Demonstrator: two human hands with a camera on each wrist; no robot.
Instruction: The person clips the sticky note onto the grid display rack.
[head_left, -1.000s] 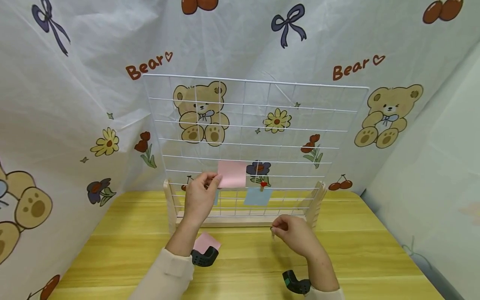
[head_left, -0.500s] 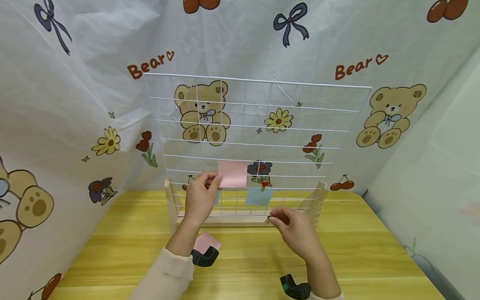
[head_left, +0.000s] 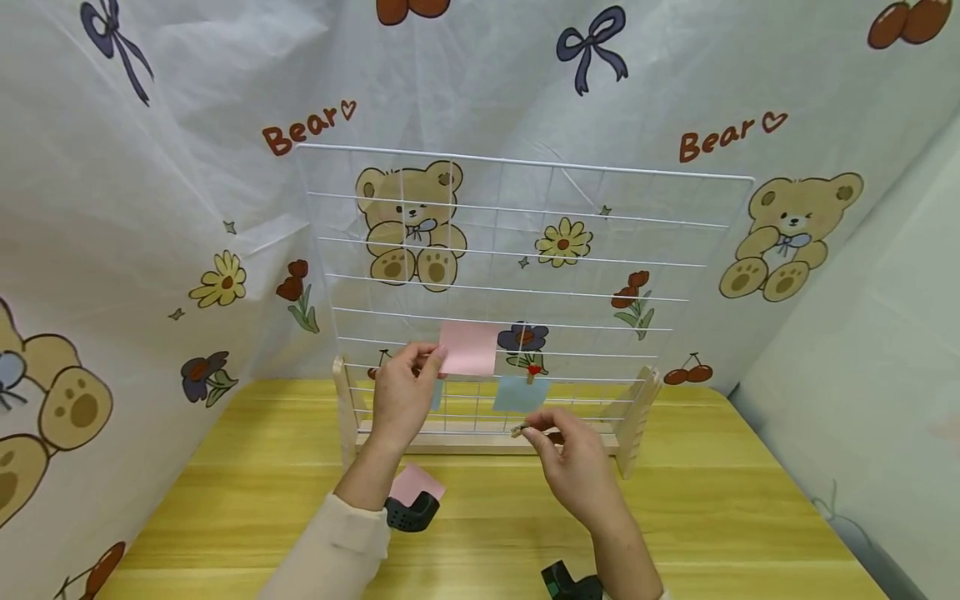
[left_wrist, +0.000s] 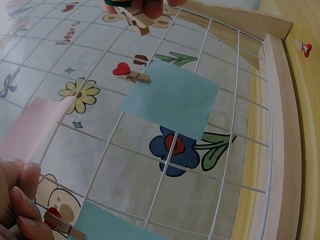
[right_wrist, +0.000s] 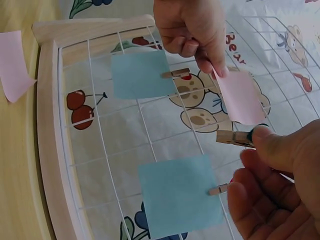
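Observation:
My left hand (head_left: 405, 396) pinches the left edge of a pink paper note (head_left: 468, 347) at the front of the white wire grid (head_left: 517, 160). In my right hand (head_left: 576, 471), thumb and finger pinch a small wooden clothespin (right_wrist: 232, 138) with a dark green ornament, below and right of the pink note. A blue paper note (head_left: 521, 394) hangs on the grid by a red-heart clothespin (left_wrist: 132, 75). Mostly hidden behind my left hand in the head view, a second blue note (right_wrist: 140, 75) hangs from another clothespin (right_wrist: 176, 73).
Another pink note (head_left: 417, 482) lies on the wood-grain table (head_left: 480, 542). A red-heart clothespin (left_wrist: 304, 48) lies there too, seen in the left wrist view. Wooden feet (head_left: 637, 421) hold the grid upright. A bear-print cloth (head_left: 480, 100) hangs behind.
My right hand has risen and moved left with the clothespin, closer to the grid and the pink note. The left hand keeps the pink note nearly still.

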